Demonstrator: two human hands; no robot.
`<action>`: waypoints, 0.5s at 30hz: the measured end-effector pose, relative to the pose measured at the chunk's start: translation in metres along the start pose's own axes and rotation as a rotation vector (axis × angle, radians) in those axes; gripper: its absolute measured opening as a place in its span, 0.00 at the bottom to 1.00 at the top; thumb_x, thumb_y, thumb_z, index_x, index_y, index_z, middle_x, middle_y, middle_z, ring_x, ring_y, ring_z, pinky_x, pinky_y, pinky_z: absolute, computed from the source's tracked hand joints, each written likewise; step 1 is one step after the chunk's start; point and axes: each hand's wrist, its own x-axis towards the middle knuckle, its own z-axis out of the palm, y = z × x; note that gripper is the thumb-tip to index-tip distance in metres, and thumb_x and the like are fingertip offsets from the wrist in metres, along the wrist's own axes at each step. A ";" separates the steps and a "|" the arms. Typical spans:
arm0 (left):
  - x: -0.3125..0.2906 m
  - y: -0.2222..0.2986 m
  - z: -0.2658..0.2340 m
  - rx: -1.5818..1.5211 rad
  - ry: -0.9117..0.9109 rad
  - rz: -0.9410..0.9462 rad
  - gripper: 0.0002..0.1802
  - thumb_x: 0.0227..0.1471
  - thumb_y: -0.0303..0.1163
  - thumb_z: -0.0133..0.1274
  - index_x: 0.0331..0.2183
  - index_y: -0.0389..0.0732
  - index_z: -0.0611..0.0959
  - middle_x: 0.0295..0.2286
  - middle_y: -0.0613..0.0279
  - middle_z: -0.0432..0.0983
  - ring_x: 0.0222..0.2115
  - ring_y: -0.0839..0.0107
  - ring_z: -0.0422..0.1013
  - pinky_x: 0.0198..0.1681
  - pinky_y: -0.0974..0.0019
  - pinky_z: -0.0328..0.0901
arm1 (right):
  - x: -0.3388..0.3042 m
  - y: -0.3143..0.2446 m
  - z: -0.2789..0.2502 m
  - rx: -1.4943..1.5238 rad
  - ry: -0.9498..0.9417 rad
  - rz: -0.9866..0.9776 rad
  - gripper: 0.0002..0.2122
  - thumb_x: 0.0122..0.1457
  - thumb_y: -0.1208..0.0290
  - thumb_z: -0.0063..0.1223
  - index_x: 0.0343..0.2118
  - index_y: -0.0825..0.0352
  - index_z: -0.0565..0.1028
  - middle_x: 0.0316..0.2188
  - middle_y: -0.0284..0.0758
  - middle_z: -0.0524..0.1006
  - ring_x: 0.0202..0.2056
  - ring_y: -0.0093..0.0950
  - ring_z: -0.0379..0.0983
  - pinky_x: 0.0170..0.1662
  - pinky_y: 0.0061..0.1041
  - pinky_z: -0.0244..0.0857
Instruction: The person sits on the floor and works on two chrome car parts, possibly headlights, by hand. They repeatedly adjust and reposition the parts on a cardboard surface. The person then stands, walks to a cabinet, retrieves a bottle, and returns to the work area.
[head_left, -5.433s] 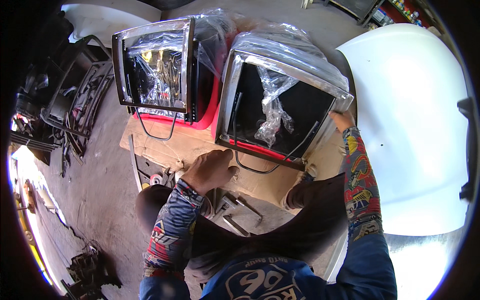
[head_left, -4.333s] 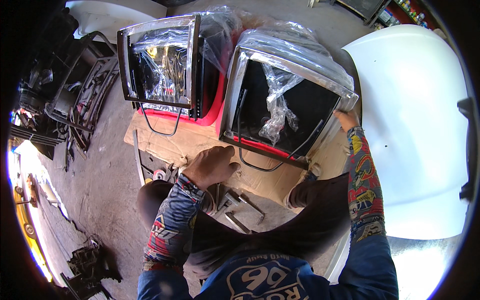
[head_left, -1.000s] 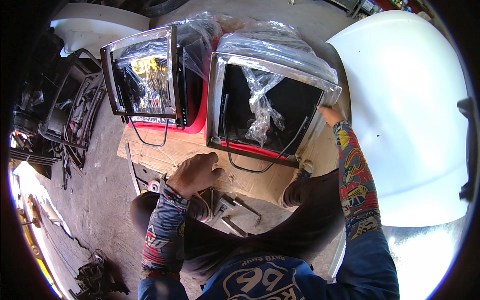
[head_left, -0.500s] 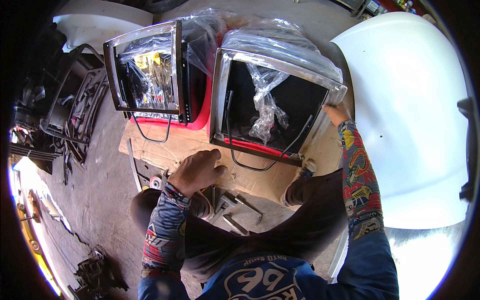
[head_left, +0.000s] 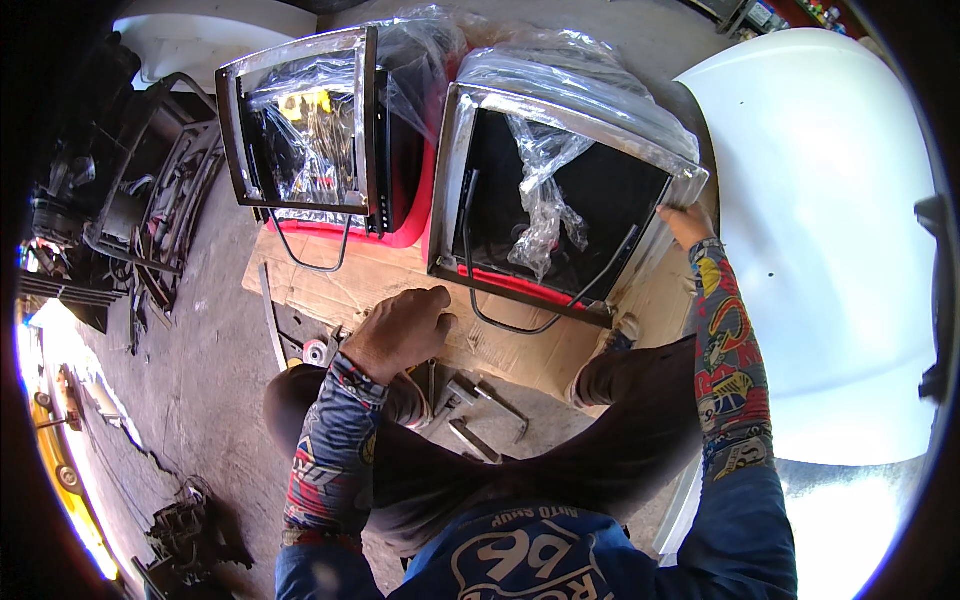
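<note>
My right hand (head_left: 686,226) grips the right side of a bare metal frame (head_left: 575,118), its fingers at the outer edge. The frame is set on the black underside of an upturned red seat (head_left: 490,275), with a bent black bar (head_left: 510,327) at its near edge. Crumpled clear plastic (head_left: 545,215) hangs across the middle of that underside. Over my left knee hovers my left hand (head_left: 400,332), loosely curled, thumb apart from the fingers, with nothing visible in it. A second plastic-wrapped seat (head_left: 408,225) with a similar metal frame (head_left: 367,120) stands to the left.
Flattened cardboard (head_left: 375,290) lies under the seats. Between my feet are metal clamp-like tools (head_left: 470,440); a grinding disc (head_left: 315,352) and flat metal strip (head_left: 272,320) lie left. A large white panel (head_left: 810,240) stands close on the right. Scrap metal (head_left: 160,210) is piled at left.
The view has shifted slightly, so the seats appear a little higher and farther right. My right hand keeps its hold on the frame; my left hand remains above the knee, barely moved.
</note>
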 end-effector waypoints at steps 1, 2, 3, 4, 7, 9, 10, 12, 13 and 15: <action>0.000 0.000 0.000 -0.008 -0.004 -0.001 0.15 0.54 0.33 0.53 0.41 0.34 0.78 0.35 0.43 0.78 0.39 0.46 0.74 0.44 0.50 0.68 | 0.000 -0.001 -0.002 0.007 -0.006 0.004 0.30 0.49 0.58 0.64 0.51 0.74 0.70 0.48 0.50 0.76 0.51 0.43 0.72 0.54 0.36 0.64; 0.000 0.000 0.000 -0.014 -0.008 -0.004 0.14 0.54 0.32 0.53 0.40 0.34 0.78 0.36 0.42 0.78 0.40 0.45 0.74 0.44 0.50 0.68 | 0.000 0.000 -0.001 0.013 -0.012 0.008 0.31 0.49 0.58 0.64 0.52 0.74 0.70 0.49 0.50 0.75 0.51 0.43 0.72 0.54 0.36 0.64; 0.001 0.000 0.000 -0.014 -0.019 -0.022 0.14 0.54 0.32 0.52 0.40 0.34 0.78 0.36 0.42 0.77 0.40 0.45 0.74 0.44 0.50 0.68 | 0.002 0.000 -0.003 0.004 -0.034 0.017 0.31 0.49 0.58 0.64 0.52 0.74 0.69 0.49 0.50 0.75 0.52 0.43 0.72 0.54 0.36 0.64; 0.001 0.000 -0.001 -0.014 -0.012 -0.007 0.14 0.54 0.32 0.52 0.41 0.34 0.78 0.36 0.42 0.77 0.40 0.45 0.74 0.44 0.50 0.68 | 0.005 0.002 -0.002 -0.005 -0.041 0.025 0.31 0.48 0.58 0.64 0.52 0.74 0.69 0.49 0.50 0.75 0.52 0.43 0.72 0.54 0.36 0.64; 0.001 0.001 -0.001 0.000 -0.017 -0.013 0.15 0.54 0.32 0.52 0.41 0.33 0.78 0.36 0.42 0.78 0.40 0.45 0.74 0.45 0.51 0.68 | 0.014 0.008 0.002 -0.066 -0.012 0.066 0.31 0.48 0.58 0.65 0.51 0.74 0.70 0.48 0.50 0.76 0.51 0.44 0.72 0.54 0.36 0.64; 0.000 0.001 -0.002 0.006 -0.026 -0.026 0.15 0.54 0.32 0.52 0.42 0.33 0.78 0.36 0.42 0.78 0.40 0.45 0.75 0.45 0.51 0.68 | 0.018 0.013 0.003 0.003 -0.025 0.044 0.31 0.47 0.57 0.65 0.50 0.75 0.70 0.47 0.50 0.76 0.51 0.44 0.72 0.54 0.37 0.63; 0.000 0.002 -0.002 0.008 -0.024 -0.024 0.16 0.54 0.33 0.53 0.42 0.33 0.78 0.36 0.42 0.78 0.40 0.46 0.75 0.45 0.51 0.69 | 0.018 0.014 0.003 -0.005 -0.014 0.045 0.31 0.47 0.57 0.65 0.50 0.75 0.71 0.47 0.50 0.76 0.51 0.44 0.72 0.54 0.37 0.64; -0.001 0.003 -0.004 0.014 -0.023 -0.031 0.17 0.55 0.33 0.53 0.43 0.32 0.78 0.36 0.42 0.78 0.40 0.47 0.75 0.45 0.52 0.69 | 0.016 0.014 0.002 0.022 -0.012 0.012 0.31 0.47 0.57 0.65 0.49 0.75 0.71 0.46 0.50 0.77 0.50 0.44 0.73 0.53 0.37 0.64; -0.001 0.005 -0.005 0.011 -0.025 -0.024 0.17 0.55 0.34 0.53 0.43 0.32 0.78 0.36 0.42 0.78 0.40 0.47 0.75 0.45 0.52 0.69 | 0.015 0.012 0.003 0.015 -0.008 0.009 0.30 0.47 0.56 0.65 0.48 0.75 0.72 0.46 0.50 0.77 0.50 0.44 0.73 0.53 0.36 0.64; -0.002 0.007 -0.008 0.015 -0.044 -0.048 0.18 0.55 0.35 0.54 0.43 0.32 0.78 0.36 0.42 0.78 0.39 0.48 0.76 0.44 0.52 0.69 | 0.011 0.005 0.003 -0.006 0.000 0.013 0.30 0.47 0.56 0.65 0.48 0.75 0.72 0.45 0.50 0.77 0.49 0.44 0.73 0.52 0.36 0.65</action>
